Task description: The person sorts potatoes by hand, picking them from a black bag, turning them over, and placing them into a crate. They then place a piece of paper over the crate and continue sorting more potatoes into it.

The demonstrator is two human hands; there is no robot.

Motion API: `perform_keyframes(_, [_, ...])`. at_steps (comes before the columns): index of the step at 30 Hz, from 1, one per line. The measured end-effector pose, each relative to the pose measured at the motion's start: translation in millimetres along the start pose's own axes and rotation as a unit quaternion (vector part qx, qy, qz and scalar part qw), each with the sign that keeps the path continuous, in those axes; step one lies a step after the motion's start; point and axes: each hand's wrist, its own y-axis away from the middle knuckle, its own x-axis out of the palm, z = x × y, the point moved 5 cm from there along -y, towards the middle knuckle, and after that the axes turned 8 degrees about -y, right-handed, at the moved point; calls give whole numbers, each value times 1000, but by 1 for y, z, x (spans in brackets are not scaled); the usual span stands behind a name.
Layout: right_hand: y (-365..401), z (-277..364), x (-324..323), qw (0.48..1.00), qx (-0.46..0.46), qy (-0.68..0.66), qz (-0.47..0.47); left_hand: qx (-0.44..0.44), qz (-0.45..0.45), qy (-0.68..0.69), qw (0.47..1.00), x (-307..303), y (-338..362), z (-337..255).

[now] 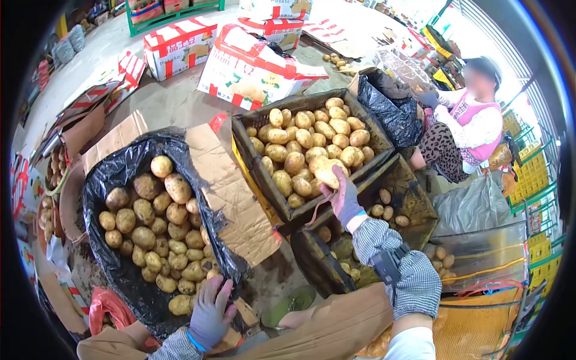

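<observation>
My right hand point(343, 201), in a purple-grey glove, grips a large pale potato point(328, 173) above the near edge of a crate point(243, 123) heaped with yellow potatoes. My left hand point(211, 313), gloved alike, lies at the near edge of a cardboard box lined with a black plastic bag point(114, 171). Its fingers are stretched out, close to a potato point(181, 305) inside, and it holds nothing. Darker, soil-marked potatoes point(144, 237) fill much of that box. Below my right hand stands a second crate point(414, 186) with a few small potatoes point(387, 212).
At right, a seated person point(474, 123) in a pink vest works beside a black plastic bag point(390, 108). Red-and-white potato cartons point(252, 69) stand beyond the crates. An open cardboard flap point(231, 207) juts between box and crate. Yellow crates point(534, 180) are stacked far right.
</observation>
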Motion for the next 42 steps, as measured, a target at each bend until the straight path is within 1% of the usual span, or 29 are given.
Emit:
perform_keyframes(2, [-36, 14, -8, 998, -50, -12, -42, -22, -22, 22, 999, 5, 2, 7])
perform_keyframes(3, [-60, 21, -19, 996, -76, -24, -45, -27, -7, 39, 999, 4, 0, 8])
perform_keyframes(4, [-71, 36, -25, 985, -98, -8, -143, -26, -9, 39, 999, 3, -1, 7])
perform_keyframes(6, [-103, 70, -41, 968, -166, -6, -190, -18, -16, 33, 999, 1, -2, 3])
perform_keyframes(7, [-126, 91, -51, 971, -194, -4, -141, -25, -14, 27, 999, 2, -3, 4])
perform_keyframes(8, [-151, 110, -64, 968, -216, 2, -126, -26, -13, 28, 999, 4, -3, 4])
perform_keyframes(10, [-180, 133, -84, 979, -147, -13, -138, -26, -6, 41, 999, 5, -3, 4])
perform_keyframes(12, [-184, 125, -94, 979, -127, -20, -159, -19, -10, 22, 1000, 3, -6, 2])
perform_keyframes(13, [-179, 120, -100, 978, -110, -23, -178, -28, 6, 22, 999, 5, -5, 4])
perform_keyframes(14, [-169, 108, -101, 992, -71, 10, -106, -37, 19, 23, 999, 7, -4, 5])
perform_keyframes(16, [-137, 80, -93, 991, -64, 40, -110, -39, 7, 35, 999, 3, -6, 2])
perform_keyframes(17, [-121, 66, -91, 992, -42, 46, -106, -43, -6, 45, 998, 0, -7, -1])
perform_keyframes(18, [-104, 54, -89, 993, -20, 52, -101, -46, -4, 45, 998, -2, -7, -2])
perform_keyframes(19, [-83, 44, -82, 996, 10, 19, -85, -46, 4, 30, 998, -2, -8, -3])
perform_keyframes(20, [-63, 38, -72, 997, 27, 22, -65, -46, 12, 13, 999, -3, -9, -4])
perform_keyframes(22, [-27, 30, -55, 998, 56, 24, 4, -58, 12, 35, 998, 2, -8, 4])
perform_keyframes(24, [16, 30, -27, 993, 70, 10, 97, -71, 0, 105, 992, -4, -11, 4])
perform_keyframes(26, [60, 30, 4, 988, 115, 65, 82, -30, -38, 160, 986, -7, -11, 11])
perform_keyframes(28, [124, 34, 41, 977, 106, 103, 153, -81, -68, 181, 978, -19, -17, 26])
perform_keyframes(30, [166, 30, 56, 968, 62, 136, 201, -118, -70, 171, 976, -33, -39, 59])
perform_keyframes(31, [177, 26, 58, 970, 75, 142, 180, -117, -132, 137, 975, -44, -51, 78])
perform_keyframes(32, [189, 19, 60, 971, 72, 143, 179, -111, -191, 103, 970, -53, -64, 97])
perform_keyframes(34, [210, 4, 60, 977, 54, 115, 171, -241, -184, 28, 953, -57, -93, 152])
perform_keyframes(35, [214, -5, 58, 980, 66, 125, 141, -260, -196, 39, 945, -59, -110, 175])
perform_keyframes(36, [217, -14, 55, 980, 59, 131, 136, -279, -207, 52, 936, -61, -126, 193])
perform_keyframes(38, [221, -31, 51, 977, 66, 145, 142, -342, -166, 69, 922, -64, -167, 216])
perform_keyframes(39, [222, -38, 49, 977, 68, 137, 146, -338, -166, 72, 924, -63, -182, 225])
perform_keyframes(41, [217, -50, 43, 977, 76, 141, 139, -389, -159, 17, 907, -57, -206, 243])
perform_keyframes(42, [216, -53, 42, 977, 81, 145, 136, -389, -175, 6, 905, -51, -213, 254])
